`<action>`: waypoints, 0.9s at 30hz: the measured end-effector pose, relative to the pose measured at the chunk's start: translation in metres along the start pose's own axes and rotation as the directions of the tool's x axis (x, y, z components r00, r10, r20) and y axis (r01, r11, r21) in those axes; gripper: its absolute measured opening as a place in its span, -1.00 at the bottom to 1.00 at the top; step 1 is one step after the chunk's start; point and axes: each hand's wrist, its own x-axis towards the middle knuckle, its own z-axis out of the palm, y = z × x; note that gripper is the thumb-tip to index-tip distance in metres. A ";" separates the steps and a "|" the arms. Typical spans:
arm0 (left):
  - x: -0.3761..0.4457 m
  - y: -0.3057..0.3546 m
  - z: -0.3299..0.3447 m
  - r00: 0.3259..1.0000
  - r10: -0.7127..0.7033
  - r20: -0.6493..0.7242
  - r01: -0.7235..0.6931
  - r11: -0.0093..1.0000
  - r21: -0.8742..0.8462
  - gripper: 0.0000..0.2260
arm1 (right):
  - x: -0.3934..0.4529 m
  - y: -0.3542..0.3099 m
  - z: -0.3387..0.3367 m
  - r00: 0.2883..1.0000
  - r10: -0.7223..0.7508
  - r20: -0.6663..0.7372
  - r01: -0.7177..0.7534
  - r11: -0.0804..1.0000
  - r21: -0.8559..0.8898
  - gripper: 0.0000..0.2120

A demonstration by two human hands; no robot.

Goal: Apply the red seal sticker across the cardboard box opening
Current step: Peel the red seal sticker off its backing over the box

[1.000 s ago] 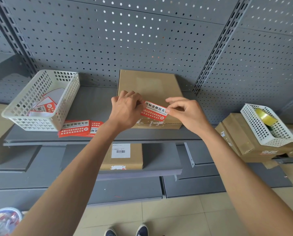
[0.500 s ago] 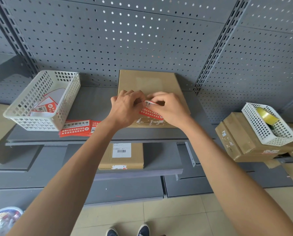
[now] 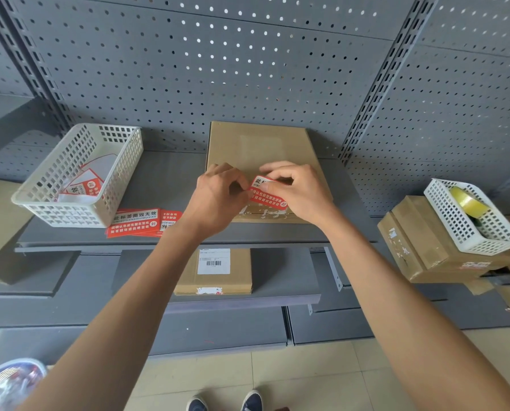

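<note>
**packer_newbie:** So the red seal sticker (image 3: 267, 193) is hovering at the near end of the cardboard box (image 3: 259, 149) on the grey shelf (image 3: 170, 185). Any tips for getting it down clean?

**shelfrat:** Looks to me like they're lining it up, not pressing yet. I'd get it centred over the front edge, where the whitish scraps of old label are, so half lands on top and half folds down over the opening. Touch one end first, then smooth across with a thumb so no bubbles or creases get trapped. Those seals tear if you try to lift and redo, so aim first.

**packer_newbie:** How are they holding it?

**shelfrat:** Both hands pinching. The left hand (image 3: 218, 197) has its fingers curled in tight on the sticker's left end. The right hand (image 3: 301, 191) is closed over the right end, its fingers (image 3: 273, 170) arched above the top edge, so part of the sticker is hidden under them. The sticker sits between the two hands, tilted a bit, low on the right. Can't tell if any of it is touching the cardboard yet.

**packer_newbie:** Spare ones around?

**shelfrat:** Yep, loose red stickers (image 3: 135, 222) on the shelf to the left, just beside a white basket (image 3: 78, 179).
</note>
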 end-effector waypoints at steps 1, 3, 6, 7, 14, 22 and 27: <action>0.000 0.000 0.001 1.000 0.000 -0.008 0.000 1.000 0.001 -0.94 | 0.000 0.000 0.000 1.000 -0.005 -0.001 0.005 1.000 0.002 -0.92; 0.000 0.001 0.002 1.000 0.000 -0.010 0.000 1.000 0.005 -0.95 | 0.000 0.000 -0.001 1.000 -0.009 -0.005 0.009 1.000 0.004 -0.91; -0.001 0.001 0.003 1.000 0.007 -0.016 -0.007 1.000 0.013 -0.97 | 0.001 0.004 -0.003 1.000 -0.013 0.005 0.013 1.000 0.003 -0.90; -0.001 0.001 0.003 1.000 0.009 -0.017 -0.008 1.000 0.014 -0.97 | 0.001 0.006 -0.004 1.000 -0.009 0.015 0.009 1.000 -0.004 -0.89; -0.002 0.001 0.003 1.000 -0.004 0.009 0.004 1.000 0.015 -0.97 | -0.002 0.012 -0.008 0.998 -0.010 0.057 0.011 1.000 -0.022 -0.77; -0.003 -0.001 0.003 1.000 0.002 0.014 -0.002 1.000 0.009 -0.93 | -0.007 0.021 -0.024 1.000 -0.026 0.000 0.026 0.995 -0.100 -0.86; -0.004 -0.004 0.004 0.999 0.035 0.000 -0.035 0.999 0.028 -0.92 | -0.009 0.026 -0.019 0.998 -0.024 -0.053 0.019 0.996 -0.092 -0.94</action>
